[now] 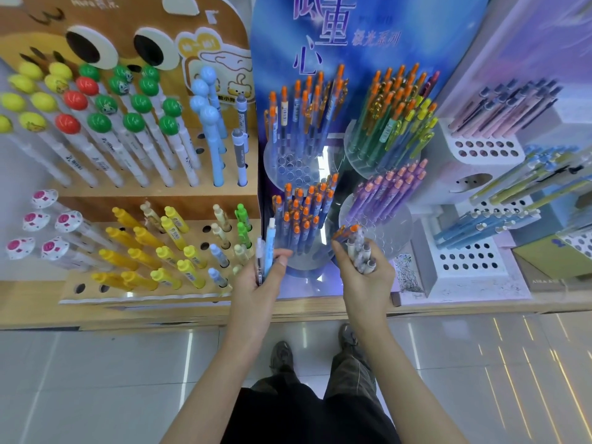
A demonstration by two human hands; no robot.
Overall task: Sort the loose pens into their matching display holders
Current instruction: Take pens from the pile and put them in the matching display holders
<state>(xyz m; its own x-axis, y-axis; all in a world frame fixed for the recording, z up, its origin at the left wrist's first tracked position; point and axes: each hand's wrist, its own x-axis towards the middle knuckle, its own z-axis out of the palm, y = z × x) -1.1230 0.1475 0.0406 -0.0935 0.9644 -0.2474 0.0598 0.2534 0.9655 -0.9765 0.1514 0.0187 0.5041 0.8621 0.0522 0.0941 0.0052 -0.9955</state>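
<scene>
**Before the orange-capped holder, both hands full**

Just in front of the clear round holder (306, 262), we have both hands raised above the pale wooden worktop (160, 315). The holder is a transparent plastic cylinder drilled with rings of small holes. It is packed with slim blue orange-capped pens (301, 216).

Immediately left of that holder, our left hand (261, 278) has its grip closed, thumb laid across the top. It holds two upright loose pens: a smooth pale-blue pen (270, 243) and a thinner white pen (259, 254) with a clear section. We cannot tell whether the fingertips touch the holder's wall.

Immediately right of the holder, our right hand (365, 277) has its fingers curled tight round a bundle of loose pens (360, 253). These are matte white and grey barrels with rounded ends. One orange-tipped pen (347, 231) pokes out of the bundle toward the holder.

Further left of the holder stands a tan wooden stand (69, 283) pierced with round holes, which carries chunky glossy yellow pens (144, 254). Further right of the holder sits a white block (464, 278) dotted with dark round holes. Behind and right of the holder, lilac pens (387, 193) rise from a second clear disc.
</scene>
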